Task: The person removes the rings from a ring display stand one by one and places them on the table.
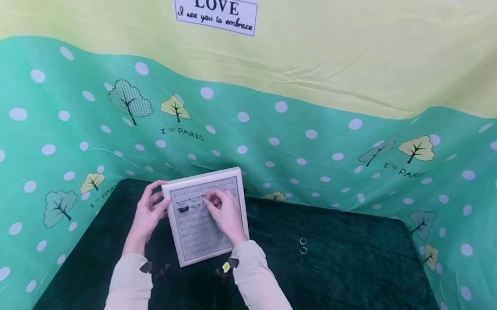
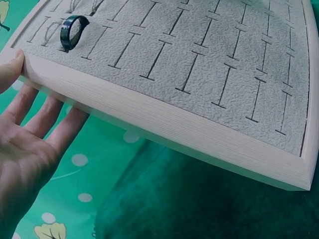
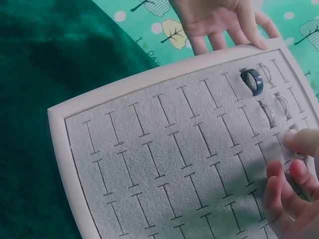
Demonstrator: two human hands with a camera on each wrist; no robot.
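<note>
A ring display tray (image 1: pixel 244 202), with a pale frame and a grey slotted pad, is tilted above the dark green cloth. My left hand (image 1: pixel 148 219) grips its frame near the upper left corner, thumb on the front edge and fingers underneath. A shiny dark ring (image 3: pixel 258 81) stands in a slot near that corner, with several thin silver rings (image 3: pixel 269 115) in slots close by. My right hand (image 1: pixel 225 213) is at the upper slots, thumb and finger pinching a small ring at the pad; the fingers mostly hide this ring.
Two rings, a nearer one (image 1: pixel 303 251) and a farther one (image 1: pixel 303 239), lie on the dark green cloth (image 1: pixel 353 293) to the right of the tray. A green and yellow printed curtain (image 1: pixel 289 145) encloses the table's back and sides.
</note>
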